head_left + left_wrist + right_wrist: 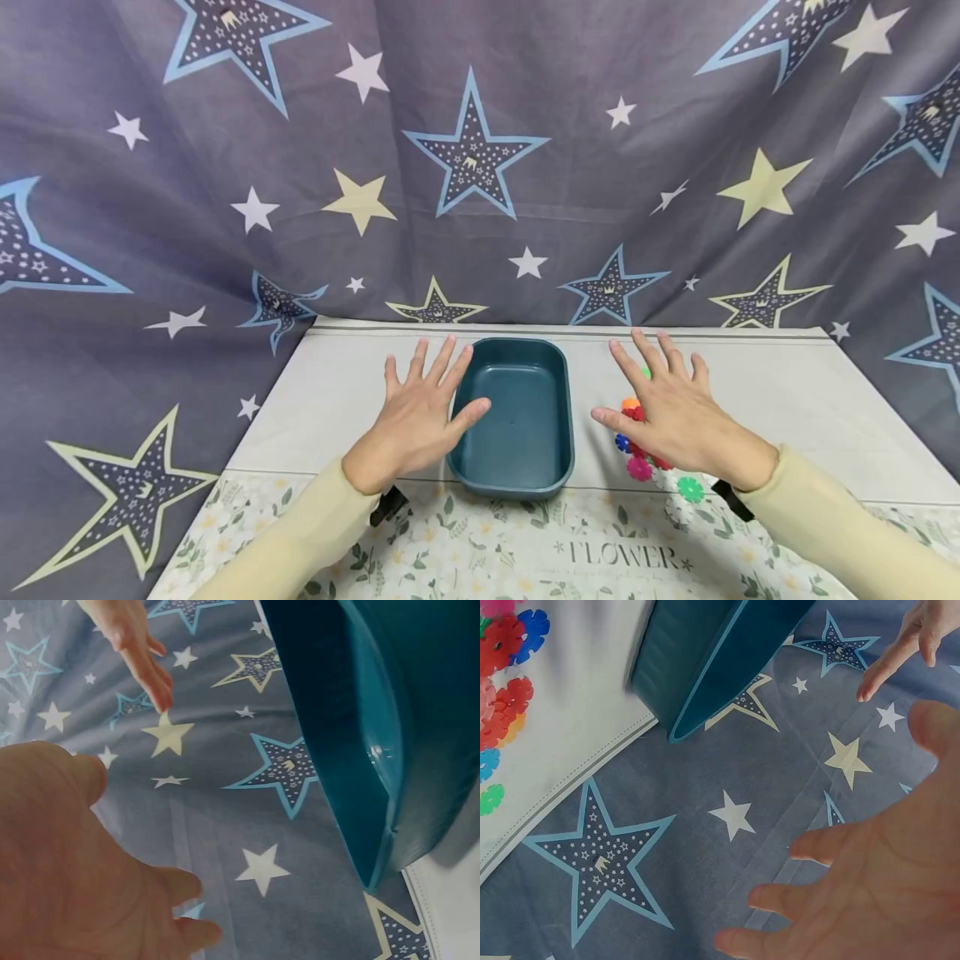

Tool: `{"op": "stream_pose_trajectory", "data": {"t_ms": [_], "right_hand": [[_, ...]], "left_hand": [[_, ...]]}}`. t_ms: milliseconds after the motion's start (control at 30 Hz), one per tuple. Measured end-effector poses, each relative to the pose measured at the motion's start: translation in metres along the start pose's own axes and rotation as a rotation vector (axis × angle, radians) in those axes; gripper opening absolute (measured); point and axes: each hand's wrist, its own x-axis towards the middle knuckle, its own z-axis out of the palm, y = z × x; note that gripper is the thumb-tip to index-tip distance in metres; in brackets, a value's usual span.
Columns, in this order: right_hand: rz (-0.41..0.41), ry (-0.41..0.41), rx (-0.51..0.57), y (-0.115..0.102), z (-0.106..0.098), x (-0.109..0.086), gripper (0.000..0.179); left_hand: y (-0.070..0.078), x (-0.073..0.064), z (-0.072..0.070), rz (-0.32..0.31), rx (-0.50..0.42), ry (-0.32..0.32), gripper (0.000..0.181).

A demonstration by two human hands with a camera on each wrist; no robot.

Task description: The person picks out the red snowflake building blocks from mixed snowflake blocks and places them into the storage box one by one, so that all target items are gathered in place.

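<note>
My left hand (422, 417) is held out with its fingers spread, overlapping the left rim of a dark teal plastic tub (513, 417) in the head view. Nothing is in its grasp. To the right, my right hand (678, 412) is likewise spread and holds nothing. Beneath and beside it lies a loose pile of colourful snowflake-shaped plastic pieces, among them a green one (691, 489), a pink one (639, 468) and a blue one (622, 443); the hand hides part of the pile. The right wrist view shows red pieces (501, 645) heaped together. The tub's visible floor is bare.
A white cloth with a flowered front strip (480, 542) covers the table (337, 375). Behind and to both sides hangs a grey curtain (570, 192) printed with stars. Dark straps (388, 505) circle both wrists.
</note>
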Motion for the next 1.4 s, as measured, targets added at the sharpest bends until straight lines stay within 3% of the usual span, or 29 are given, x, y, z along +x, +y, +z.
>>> {"op": "stream_pose_trajectory", "data": {"t_ms": [200, 533, 1100, 1233, 1400], "right_hand": [[0.006, 0.022, 0.017, 0.004, 0.0, -0.005, 0.089], [0.008, 0.001, 0.032, 0.008, 0.005, -0.009, 0.091], [0.054, -0.059, 0.035, 0.017, 0.01, -0.009, 0.093], [0.044, -0.058, 0.057, 0.029, 0.015, -0.005, 0.086], [-0.045, -0.106, 0.114, 0.057, 0.028, -0.003, 0.064]], "left_hand": [[-0.002, 0.004, 0.004, 0.019, -0.003, 0.027, 0.079], [-0.003, 0.005, 0.008, 0.017, -0.005, 0.011, 0.077], [-0.01, 0.007, 0.015, -0.048, 0.041, -0.004, 0.081], [-0.014, 0.01, 0.022, -0.064, 0.008, 0.013, 0.076], [-0.023, 0.015, 0.039, -0.067, -0.066, 0.028, 0.061]]}}
